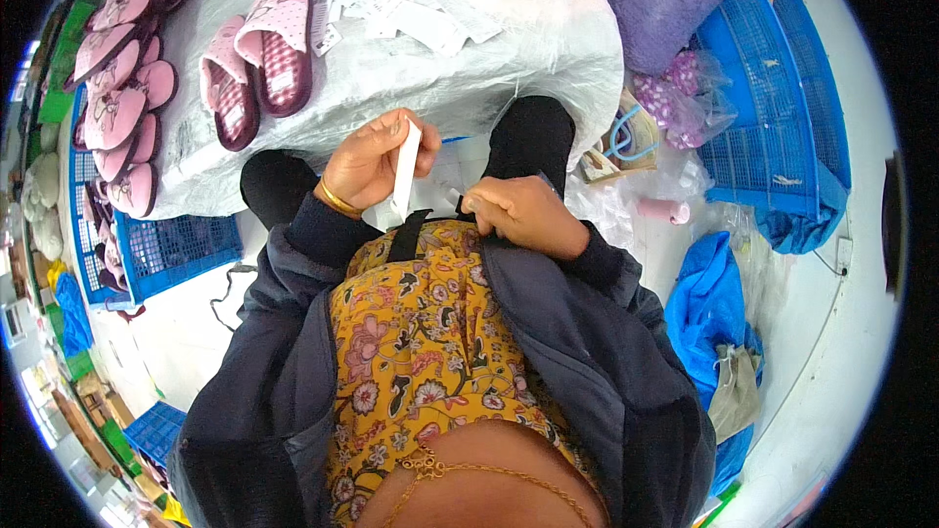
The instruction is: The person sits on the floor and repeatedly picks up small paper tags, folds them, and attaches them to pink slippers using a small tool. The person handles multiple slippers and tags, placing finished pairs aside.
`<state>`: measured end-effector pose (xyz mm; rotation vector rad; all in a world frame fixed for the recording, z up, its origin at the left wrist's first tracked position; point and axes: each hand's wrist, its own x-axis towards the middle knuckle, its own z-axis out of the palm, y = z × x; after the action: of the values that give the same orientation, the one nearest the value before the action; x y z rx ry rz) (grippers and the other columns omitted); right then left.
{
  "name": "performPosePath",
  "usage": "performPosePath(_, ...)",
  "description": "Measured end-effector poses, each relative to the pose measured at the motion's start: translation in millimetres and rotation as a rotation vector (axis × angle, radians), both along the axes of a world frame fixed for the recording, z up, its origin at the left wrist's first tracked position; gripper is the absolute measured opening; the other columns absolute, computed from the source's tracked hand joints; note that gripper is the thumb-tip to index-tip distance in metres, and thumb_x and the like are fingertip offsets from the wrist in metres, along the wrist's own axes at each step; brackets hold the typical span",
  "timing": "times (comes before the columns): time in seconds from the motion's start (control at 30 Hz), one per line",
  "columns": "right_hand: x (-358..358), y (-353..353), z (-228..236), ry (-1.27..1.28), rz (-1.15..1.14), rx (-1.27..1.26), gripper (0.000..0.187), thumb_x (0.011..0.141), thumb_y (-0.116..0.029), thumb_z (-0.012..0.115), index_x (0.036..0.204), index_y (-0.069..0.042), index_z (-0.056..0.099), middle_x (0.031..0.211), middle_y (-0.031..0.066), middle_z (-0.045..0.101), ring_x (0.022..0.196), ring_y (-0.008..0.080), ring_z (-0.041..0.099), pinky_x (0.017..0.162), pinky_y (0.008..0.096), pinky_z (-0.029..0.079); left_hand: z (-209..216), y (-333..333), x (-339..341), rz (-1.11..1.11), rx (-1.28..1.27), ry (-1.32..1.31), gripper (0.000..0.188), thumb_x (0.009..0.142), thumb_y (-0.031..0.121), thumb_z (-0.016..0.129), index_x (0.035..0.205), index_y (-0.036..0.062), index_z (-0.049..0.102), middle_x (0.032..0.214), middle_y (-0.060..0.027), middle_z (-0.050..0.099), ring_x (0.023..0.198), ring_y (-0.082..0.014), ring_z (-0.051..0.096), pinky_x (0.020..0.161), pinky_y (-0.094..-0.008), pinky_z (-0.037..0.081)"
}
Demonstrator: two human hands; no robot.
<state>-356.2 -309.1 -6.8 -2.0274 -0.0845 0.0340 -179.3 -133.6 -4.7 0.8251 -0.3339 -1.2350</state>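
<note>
My left hand grips a narrow white card tag, seen nearly edge-on, between thumb and fingers above my lap. Close beside it, my right hand is closed with its fingertips pinched together; whatever they hold is hidden, though a small dark bit shows at the fingertips. A black strap lies across my lap under the tag. Ahead, a pair of pink slippers with checked insoles, the left slipper and the right slipper, rests on the plastic-covered work surface. Several loose white tags are spread out farther back.
Pink slippers are piled at the left, above a blue crate. To the right stand a purple fluffy bundle, blue crates, a small open box, a pink roll and a blue sack.
</note>
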Motion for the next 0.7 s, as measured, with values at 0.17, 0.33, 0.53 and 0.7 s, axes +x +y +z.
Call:
performPosePath(0.17, 10, -10, 6, -0.347, -0.067, -0.206, 0.04, 0.088, -0.033, 0.068, 0.114, -0.003, 0.063, 0.104, 0.0159, 0.067, 0.092, 0.0324, 0.065, 0.083, 0.0362, 0.051, 13, 7, 7, -0.09, 0.077, -0.159, 0.029, 0.098, 0.032, 0.055, 0.095, 0.0038, 0.058, 0.096, -0.0112, 0.061, 0.08, -0.0181, 0.055, 0.073, -0.0303, 0.045)
performPosePath(0.33, 31, -1, 15, 0.057, -0.282, 0.722, 0.041, 0.097, -0.026, 0.062, 0.127, 0.001, 0.058, 0.124, 0.012, 0.063, 0.103, 0.0178, 0.061, 0.091, 0.0312, 0.047, 10, 13, 9, -0.226, 0.06, -0.175, 0.023, 0.098, 0.023, 0.056, 0.101, 0.0014, 0.06, 0.099, -0.0077, 0.064, 0.084, -0.0137, 0.059, 0.076, -0.0274, 0.048)
performPosePath(0.53, 45, 6, 4, 0.049, -0.48, 1.009, 0.033, 0.098, -0.024, 0.061, 0.121, 0.0, 0.062, 0.109, 0.0069, 0.068, 0.085, 0.0095, 0.058, 0.077, 0.0241, 0.046, -1, 17, 8, -0.275, 0.089, -0.2, 0.017, 0.099, 0.019, 0.056, 0.102, 0.0025, 0.061, 0.101, -0.0046, 0.065, 0.085, -0.0096, 0.059, 0.075, -0.0245, 0.047)
performPosePath(0.7, 49, 8, 0, -0.002, -0.477, 1.189, 0.031, 0.099, -0.023, 0.06, 0.12, 0.0, 0.063, 0.1, 0.0036, 0.066, 0.078, 0.0079, 0.053, 0.073, 0.0227, 0.044, -9, 18, 5, -0.214, 0.155, -0.231, 0.025, 0.1, 0.025, 0.054, 0.102, 0.0009, 0.062, 0.095, -0.0052, 0.065, 0.081, -0.0126, 0.06, 0.073, -0.0264, 0.048)
